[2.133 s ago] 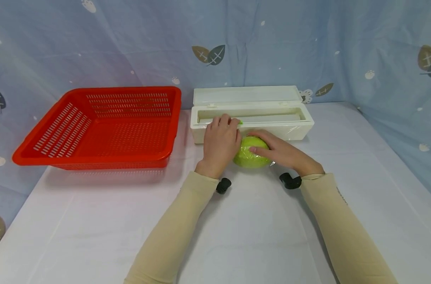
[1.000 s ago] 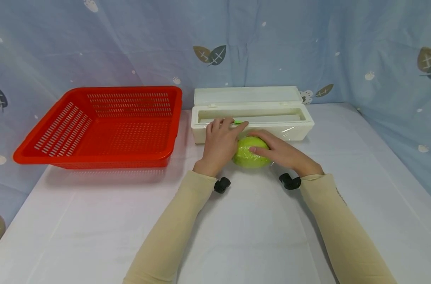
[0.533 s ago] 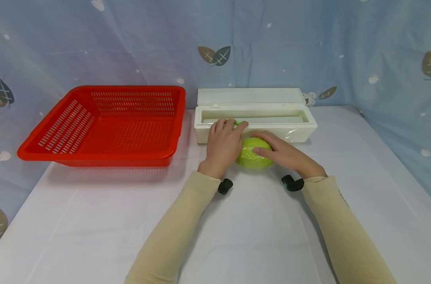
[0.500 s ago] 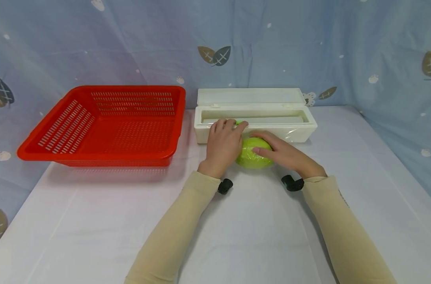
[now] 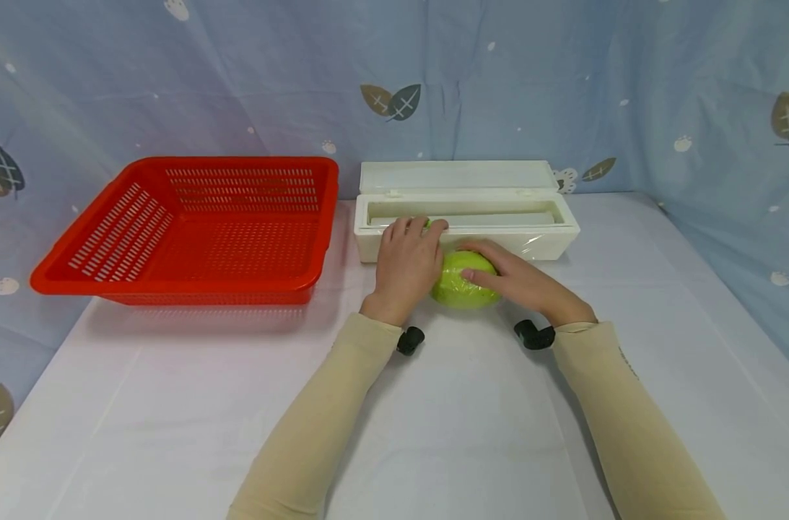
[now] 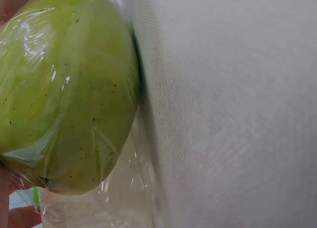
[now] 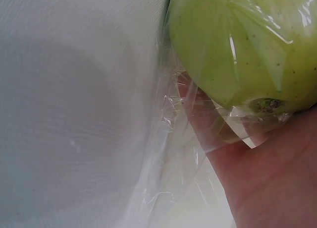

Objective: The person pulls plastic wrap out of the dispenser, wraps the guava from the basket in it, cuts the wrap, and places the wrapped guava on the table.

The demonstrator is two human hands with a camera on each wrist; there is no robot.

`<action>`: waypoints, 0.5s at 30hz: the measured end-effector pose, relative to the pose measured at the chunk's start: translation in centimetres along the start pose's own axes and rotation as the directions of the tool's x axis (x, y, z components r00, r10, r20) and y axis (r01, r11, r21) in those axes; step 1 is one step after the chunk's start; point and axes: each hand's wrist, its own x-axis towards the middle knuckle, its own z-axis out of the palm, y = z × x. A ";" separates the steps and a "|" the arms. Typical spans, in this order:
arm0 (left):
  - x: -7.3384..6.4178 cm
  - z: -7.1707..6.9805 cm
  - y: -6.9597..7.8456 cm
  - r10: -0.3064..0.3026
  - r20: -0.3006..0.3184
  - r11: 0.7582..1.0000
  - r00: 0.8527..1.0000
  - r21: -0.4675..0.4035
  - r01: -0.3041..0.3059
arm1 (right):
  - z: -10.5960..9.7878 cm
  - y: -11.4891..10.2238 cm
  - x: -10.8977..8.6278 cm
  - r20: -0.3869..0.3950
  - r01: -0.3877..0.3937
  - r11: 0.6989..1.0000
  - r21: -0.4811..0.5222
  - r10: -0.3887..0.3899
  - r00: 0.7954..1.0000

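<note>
A yellow-green melon [image 5: 455, 287] wrapped in clear cling film [image 7: 168, 119] sits on the table before a long white cling film dispenser [image 5: 498, 242]. My right hand [image 5: 530, 285] grips the melon from the right, thumb on its near side, fingers behind. My left hand [image 5: 407, 267] reaches over the dispenser's front edge, fingers bent about a small green slide cutter [image 5: 428, 223]; they cover most of it. In the left wrist view a bit of the green cutter [image 6: 35, 196] shows near a finger. Film stretches between melon [image 6: 74, 89] and dispenser.
A red slotted plastic basket [image 5: 238, 245] stands to the left of the dispenser. The dispenser's lid [image 5: 455, 175] is tipped back, with a white roll [image 5: 491, 219] inside. A blue patterned curtain [image 5: 530, 72] hangs behind the white-covered table [image 5: 472, 433].
My left hand has shifted the green slide cutter a little to the left along the dispenser's edge. The right hand and melon stay in place; the head view has shifted slightly.
</note>
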 end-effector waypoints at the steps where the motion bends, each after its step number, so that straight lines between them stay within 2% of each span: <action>1: 0.0 0.0 0.0 -0.004 -0.007 1.000 1.000 -0.008 0.004 | 0.0 0.0 0.0 0.000 0.000 1.000 -0.001 0.000 1.000; 7: 0.1 0.2 0.0 -0.018 -0.060 0.999 0.998 -0.050 0.015 | 0.0 0.1 0.1 -0.004 0.003 1.000 -0.007 -0.003 1.000; 15: 0.2 0.3 -0.3 -0.027 -0.080 0.997 0.996 -0.073 0.021 | 0.1 0.0 0.1 0.000 0.002 1.000 -0.006 -0.002 1.000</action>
